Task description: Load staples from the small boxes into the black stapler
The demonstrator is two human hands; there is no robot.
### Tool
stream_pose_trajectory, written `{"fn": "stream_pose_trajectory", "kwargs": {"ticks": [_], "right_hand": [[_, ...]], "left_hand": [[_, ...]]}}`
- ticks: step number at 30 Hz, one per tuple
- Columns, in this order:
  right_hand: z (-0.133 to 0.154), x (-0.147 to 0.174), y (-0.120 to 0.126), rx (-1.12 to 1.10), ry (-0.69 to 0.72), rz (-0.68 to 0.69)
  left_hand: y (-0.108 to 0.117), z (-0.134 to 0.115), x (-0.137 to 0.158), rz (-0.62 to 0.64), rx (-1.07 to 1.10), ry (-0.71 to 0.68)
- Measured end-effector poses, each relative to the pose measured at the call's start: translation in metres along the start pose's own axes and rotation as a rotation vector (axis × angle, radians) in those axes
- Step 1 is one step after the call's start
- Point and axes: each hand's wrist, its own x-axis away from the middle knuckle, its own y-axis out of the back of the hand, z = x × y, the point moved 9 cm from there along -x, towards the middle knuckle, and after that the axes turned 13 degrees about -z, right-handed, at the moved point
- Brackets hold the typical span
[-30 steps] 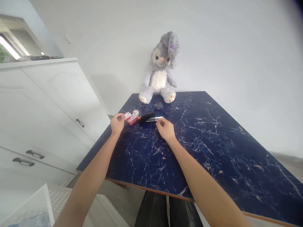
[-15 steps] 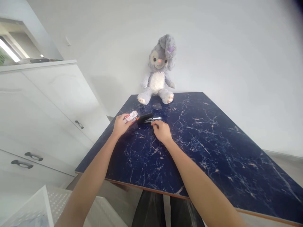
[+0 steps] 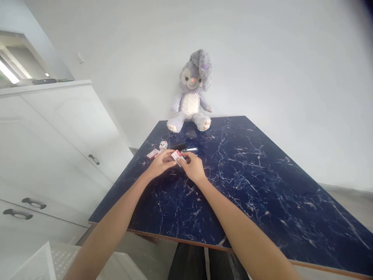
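Note:
Between my hands, above the blue table, is a small red and white box (image 3: 177,155). My right hand (image 3: 193,166) grips its right side, thumb across the front. At its left edge, my left hand (image 3: 161,164) has its fingers and thumb closed around the box's side; the fingertips are partly hidden. Just left of that hand lies a flat red and white box (image 3: 153,154). A white box with dark markings (image 3: 163,145) stands behind the left hand. Beyond my fingers are a black, long object (image 3: 178,147) and a silvery pen-like object (image 3: 191,149), both partly covered.
A grey plush rabbit (image 3: 190,103) sits at the back of the dark blue marbled table (image 3: 247,186), against the wall. A white cabinet (image 3: 58,144) with dark handles stands on the left. Below it, at lower left, is a white perforated container (image 3: 62,252).
My right hand has left the pen-like object and taken hold of a small box. My left hand has moved right to meet it. Two boxes now show on the table at left.

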Motion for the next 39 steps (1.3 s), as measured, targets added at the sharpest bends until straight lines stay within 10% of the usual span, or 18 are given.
{"fn": "stream_pose_trajectory", "kwargs": {"ticks": [10, 32, 39], "right_hand": [[-0.021, -0.001, -0.005, -0.262, -0.297, 0.026], [-0.033, -0.012, -0.003, -0.248, -0.258, 0.008], [-0.035, -0.014, 0.012, -0.179, -0.24, -0.137]], "left_hand": [[-0.014, -0.007, 0.007, 0.035, 0.03, -0.057], [0.018, 0.022, -0.003, -0.137, 0.237, 0.246], [0.031, 0.014, -0.007, -0.241, 0.164, 0.158]]}}
